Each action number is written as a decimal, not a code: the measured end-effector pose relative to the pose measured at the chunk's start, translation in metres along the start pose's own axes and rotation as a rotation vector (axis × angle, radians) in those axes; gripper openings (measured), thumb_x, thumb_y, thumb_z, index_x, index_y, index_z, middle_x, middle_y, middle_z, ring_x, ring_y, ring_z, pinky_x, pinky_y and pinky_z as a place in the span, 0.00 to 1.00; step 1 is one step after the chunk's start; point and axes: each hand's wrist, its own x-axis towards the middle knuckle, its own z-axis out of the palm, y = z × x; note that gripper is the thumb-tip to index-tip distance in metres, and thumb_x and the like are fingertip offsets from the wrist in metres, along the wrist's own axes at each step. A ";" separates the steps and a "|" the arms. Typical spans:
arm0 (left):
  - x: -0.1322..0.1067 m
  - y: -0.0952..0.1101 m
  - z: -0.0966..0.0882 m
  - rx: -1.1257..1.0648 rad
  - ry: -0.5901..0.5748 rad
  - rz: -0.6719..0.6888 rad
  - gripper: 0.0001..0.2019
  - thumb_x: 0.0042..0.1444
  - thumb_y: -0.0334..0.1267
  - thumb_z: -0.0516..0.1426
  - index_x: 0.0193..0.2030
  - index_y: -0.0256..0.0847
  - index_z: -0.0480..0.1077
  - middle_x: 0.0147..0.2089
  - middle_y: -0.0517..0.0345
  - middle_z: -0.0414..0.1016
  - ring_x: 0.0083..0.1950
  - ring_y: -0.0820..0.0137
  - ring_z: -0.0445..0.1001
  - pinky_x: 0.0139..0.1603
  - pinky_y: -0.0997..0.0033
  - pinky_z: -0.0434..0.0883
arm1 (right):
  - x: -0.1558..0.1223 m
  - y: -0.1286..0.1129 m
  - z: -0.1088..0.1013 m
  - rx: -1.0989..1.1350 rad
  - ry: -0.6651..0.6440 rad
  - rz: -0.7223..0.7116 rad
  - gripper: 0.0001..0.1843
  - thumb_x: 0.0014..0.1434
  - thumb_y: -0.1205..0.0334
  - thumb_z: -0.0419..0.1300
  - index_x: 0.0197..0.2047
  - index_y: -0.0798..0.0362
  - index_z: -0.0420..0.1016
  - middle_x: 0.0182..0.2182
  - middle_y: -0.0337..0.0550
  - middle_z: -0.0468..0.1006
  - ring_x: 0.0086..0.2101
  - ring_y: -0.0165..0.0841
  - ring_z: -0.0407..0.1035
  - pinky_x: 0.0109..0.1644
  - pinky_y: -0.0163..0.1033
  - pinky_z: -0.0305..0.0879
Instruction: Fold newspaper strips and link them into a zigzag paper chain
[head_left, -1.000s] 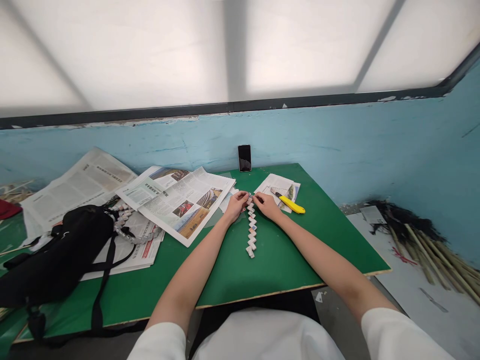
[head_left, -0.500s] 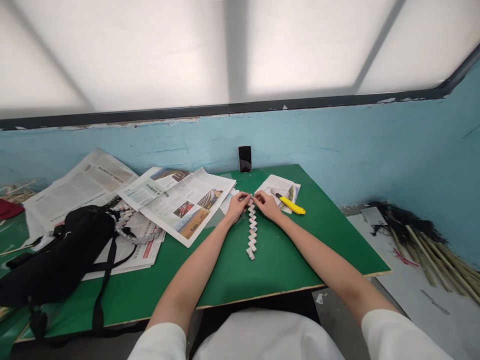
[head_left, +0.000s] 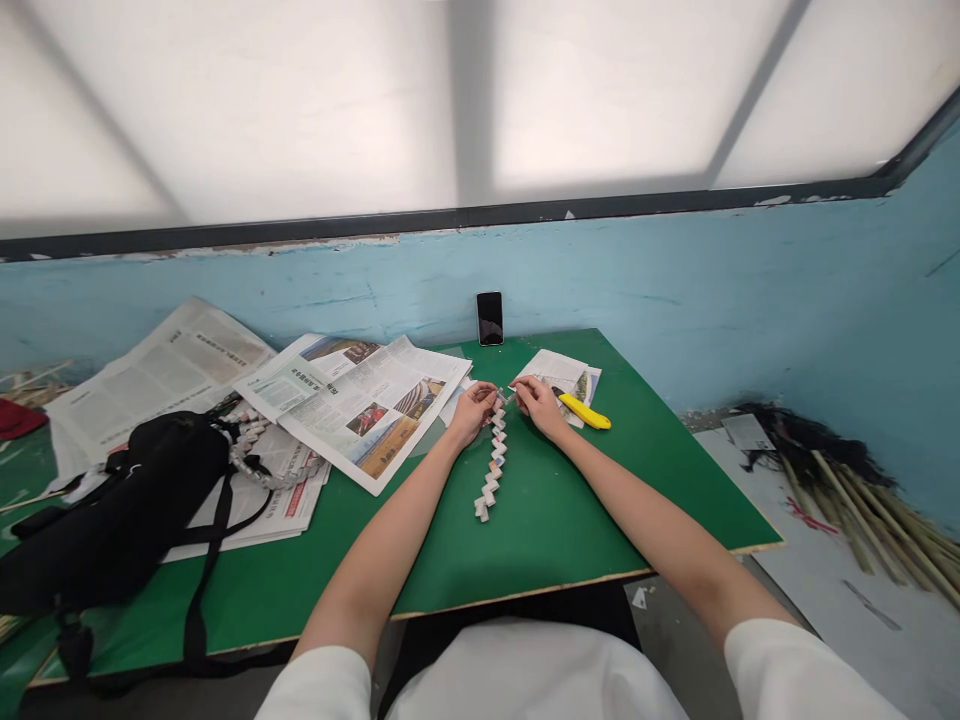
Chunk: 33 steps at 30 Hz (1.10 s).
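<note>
A zigzag chain of folded newspaper strips (head_left: 495, 462) runs down the green table, its upper end between my hands. My left hand (head_left: 474, 412) is closed on that upper end, thumb and fingers pinched together. Just to its right, my right hand (head_left: 537, 402) is also closed in a pinch, at a small pale piece of paper near the chain's top; its fingertips partly hide it. A yellow utility knife (head_left: 585, 410) lies to the right of my right hand, across a cut piece of newspaper (head_left: 551, 366).
Newspaper sheets (head_left: 367, 400) spread over the left of the green table (head_left: 637, 480). A black bag (head_left: 142, 510) with straps lies at far left. A phone (head_left: 490, 318) leans on the blue wall. Bamboo sticks (head_left: 862, 510) lie on the floor at right.
The chain's lower end has swung to the left. My hands have drawn slightly apart, and a pale strip now shows between them. The knife and newspapers have stayed put.
</note>
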 end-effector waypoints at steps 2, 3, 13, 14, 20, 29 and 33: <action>0.000 0.001 -0.001 -0.015 -0.023 -0.024 0.26 0.42 0.51 0.73 0.40 0.39 0.70 0.26 0.62 0.71 0.23 0.75 0.67 0.22 0.77 0.61 | 0.004 0.003 0.000 0.023 0.012 0.011 0.21 0.61 0.39 0.60 0.44 0.49 0.75 0.27 0.39 0.73 0.24 0.33 0.65 0.27 0.39 0.63; 0.000 0.001 -0.001 -0.019 -0.037 -0.033 0.26 0.41 0.51 0.74 0.40 0.39 0.70 0.27 0.62 0.71 0.23 0.75 0.67 0.21 0.77 0.61 | 0.006 0.004 0.000 0.027 -0.004 0.007 0.21 0.59 0.40 0.62 0.42 0.50 0.75 0.28 0.40 0.75 0.26 0.34 0.67 0.29 0.39 0.64; -0.001 0.001 -0.002 -0.014 -0.078 -0.028 0.24 0.44 0.50 0.73 0.40 0.39 0.71 0.28 0.63 0.71 0.23 0.77 0.66 0.23 0.78 0.61 | 0.007 0.006 -0.001 0.020 -0.098 -0.025 0.20 0.53 0.44 0.68 0.39 0.52 0.77 0.31 0.41 0.77 0.31 0.34 0.70 0.37 0.39 0.68; 0.000 0.001 -0.001 -0.013 -0.072 -0.025 0.23 0.44 0.50 0.73 0.40 0.39 0.71 0.28 0.62 0.71 0.24 0.77 0.67 0.23 0.78 0.62 | 0.007 0.007 -0.001 0.015 -0.098 -0.022 0.21 0.53 0.43 0.68 0.39 0.52 0.77 0.31 0.41 0.77 0.31 0.34 0.70 0.37 0.39 0.68; 0.001 0.000 -0.001 0.001 -0.047 0.002 0.21 0.45 0.48 0.72 0.39 0.38 0.73 0.32 0.60 0.73 0.28 0.76 0.69 0.28 0.77 0.65 | 0.008 0.010 -0.001 0.023 -0.083 -0.022 0.21 0.53 0.42 0.69 0.38 0.51 0.77 0.31 0.41 0.77 0.30 0.34 0.70 0.37 0.40 0.69; -0.001 0.002 -0.002 0.018 -0.057 -0.003 0.21 0.46 0.49 0.72 0.40 0.39 0.73 0.30 0.60 0.72 0.24 0.78 0.66 0.23 0.78 0.62 | 0.007 0.010 0.003 0.041 -0.058 0.014 0.23 0.51 0.40 0.69 0.37 0.51 0.76 0.31 0.42 0.78 0.33 0.35 0.72 0.40 0.41 0.70; -0.003 0.004 -0.001 0.002 -0.068 -0.002 0.21 0.46 0.49 0.72 0.40 0.39 0.73 0.29 0.61 0.71 0.22 0.78 0.65 0.22 0.78 0.61 | 0.007 0.010 0.004 0.067 -0.053 0.028 0.23 0.50 0.41 0.70 0.36 0.52 0.75 0.32 0.42 0.79 0.33 0.36 0.72 0.41 0.41 0.70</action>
